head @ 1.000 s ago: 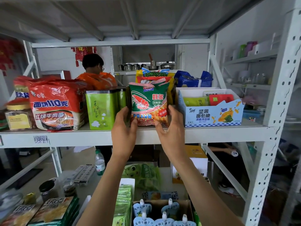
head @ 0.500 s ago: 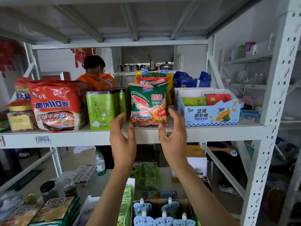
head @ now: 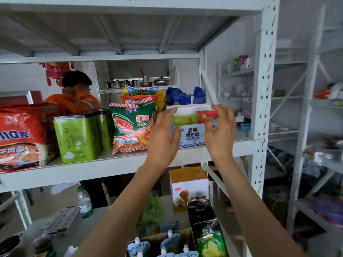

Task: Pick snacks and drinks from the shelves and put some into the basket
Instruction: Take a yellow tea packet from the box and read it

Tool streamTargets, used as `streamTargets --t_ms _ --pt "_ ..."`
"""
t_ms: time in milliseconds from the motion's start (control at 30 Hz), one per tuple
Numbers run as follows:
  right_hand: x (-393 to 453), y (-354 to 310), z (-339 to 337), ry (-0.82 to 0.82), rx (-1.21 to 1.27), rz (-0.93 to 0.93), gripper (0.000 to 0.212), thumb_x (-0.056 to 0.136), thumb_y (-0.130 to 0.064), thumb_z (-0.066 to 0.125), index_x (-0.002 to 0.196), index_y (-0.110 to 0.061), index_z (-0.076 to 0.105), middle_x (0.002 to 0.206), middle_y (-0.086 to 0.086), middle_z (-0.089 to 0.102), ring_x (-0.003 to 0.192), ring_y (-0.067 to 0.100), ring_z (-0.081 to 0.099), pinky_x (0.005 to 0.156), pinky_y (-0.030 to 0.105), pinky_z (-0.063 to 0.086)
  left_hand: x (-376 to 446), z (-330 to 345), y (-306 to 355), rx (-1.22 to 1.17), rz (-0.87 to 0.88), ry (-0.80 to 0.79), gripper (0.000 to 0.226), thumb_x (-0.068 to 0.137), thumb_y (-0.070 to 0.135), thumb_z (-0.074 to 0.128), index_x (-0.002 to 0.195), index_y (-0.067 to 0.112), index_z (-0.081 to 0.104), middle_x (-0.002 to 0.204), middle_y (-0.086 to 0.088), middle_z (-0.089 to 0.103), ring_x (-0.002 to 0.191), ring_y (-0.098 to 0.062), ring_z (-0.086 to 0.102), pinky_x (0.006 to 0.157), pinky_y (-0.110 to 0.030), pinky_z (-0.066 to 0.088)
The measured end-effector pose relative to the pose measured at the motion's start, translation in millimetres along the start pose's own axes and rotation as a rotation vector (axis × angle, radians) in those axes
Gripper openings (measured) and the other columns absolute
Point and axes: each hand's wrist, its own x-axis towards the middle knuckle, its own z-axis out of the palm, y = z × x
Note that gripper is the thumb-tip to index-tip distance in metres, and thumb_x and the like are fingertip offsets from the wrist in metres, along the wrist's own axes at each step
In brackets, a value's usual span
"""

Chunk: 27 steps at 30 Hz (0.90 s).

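Observation:
A blue and white snack display box [head: 193, 135] stands on the white shelf [head: 115, 165], with green and red packets in it. My left hand [head: 163, 138] is at the box's left side, fingers spread. My right hand [head: 220, 132] is at its right side, fingers over the top edge near the red packet [head: 205, 115]. Neither hand clearly grips anything. A green prawn cracker bag [head: 130, 130] stands just left of my left hand. No basket is in view.
Two green tins [head: 78, 137] and red noodle packs [head: 20, 136] fill the shelf's left. Behind stand more snack bags [head: 178, 97]. Below are a yellow box [head: 188, 188], a water bottle [head: 84, 203] and pouch drinks [head: 167, 243]. A person in orange [head: 74, 95] is behind. A shelf post [head: 262, 89] rises at right.
Both hands have left the prawn cracker bag, which stays on the shelf, and moved right to either side of the blue display box. The view has shifted right.

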Motion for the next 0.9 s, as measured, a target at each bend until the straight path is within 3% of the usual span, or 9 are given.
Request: streamTargets --t_ms 133,267,367,500,700,833,900 --pt "24 21 2 -0.132 -0.181 -0.073 0.031 0.089 -0.012 0.058 0.119 -0.009 0.067 0.127 0.011 0.060 0.115 0.028 0.056 0.103 0.039 0.043 43 24 0 0.256 -0.035 -0.179 0.046 0.096 0.009 0.054 0.141 0.010 0.047 0.142 -0.010 0.050 0.129 -0.025 0.047 0.105 -0.034 0.040" --pt "38 16 11 -0.284 -0.346 -0.231 0.026 0.090 -0.017 0.052 0.105 -0.014 0.073 0.104 0.011 0.071 0.093 0.033 0.064 0.085 0.037 0.043 80 41 -7 0.586 -0.092 -0.365 0.038 0.095 0.016 0.052 0.131 0.004 0.055 0.131 -0.015 0.053 0.120 -0.029 0.050 0.096 -0.039 0.045" --pt "49 9 20 -0.472 -0.480 -0.213 0.031 0.098 -0.022 0.041 0.110 -0.016 0.069 0.106 0.010 0.070 0.098 0.032 0.062 0.084 0.037 0.039 92 45 -2 0.801 -0.130 -0.487 0.035 0.096 0.022 0.049 0.125 0.004 0.056 0.130 -0.016 0.049 0.120 -0.030 0.046 0.092 -0.039 0.043" --pt "60 0 27 -0.690 -0.551 -0.128 0.028 0.099 -0.017 0.041 0.108 -0.012 0.067 0.107 0.010 0.069 0.094 0.028 0.063 0.069 0.030 0.039 99 48 1 0.936 -0.192 -0.645 0.035 0.094 0.020 0.048 0.127 0.009 0.056 0.135 -0.015 0.048 0.127 -0.031 0.042 0.098 -0.041 0.038" --pt "64 -2 33 -0.722 -0.502 0.002 0.023 0.096 -0.020 0.049 0.109 -0.015 0.066 0.104 0.005 0.069 0.078 0.021 0.053 0.065 0.028 0.039 94 48 -2 0.906 -0.162 -0.538 0.028 0.091 0.016 0.052 0.117 0.009 0.061 0.117 -0.010 0.063 0.110 -0.028 0.057 0.089 -0.039 0.044" --pt "69 -1 32 -0.711 -0.364 0.067 0.018 0.093 -0.022 0.053 0.094 -0.014 0.069 0.088 0.004 0.065 0.078 0.022 0.056 0.054 0.025 0.032 94 44 -8 0.747 -0.208 -0.468 0.028 0.089 0.014 0.055 0.115 0.013 0.065 0.108 -0.009 0.066 0.100 -0.028 0.062 0.078 -0.038 0.047" --pt "73 -2 32 -0.718 -0.318 0.102 0.019 0.093 -0.023 0.056 0.088 -0.013 0.070 0.083 0.005 0.066 0.077 0.023 0.060 0.056 0.025 0.035 96 41 -9 0.690 -0.221 -0.437 0.027 0.091 0.015 0.056 0.116 0.016 0.065 0.106 -0.007 0.067 0.096 -0.027 0.062 0.076 -0.037 0.050"
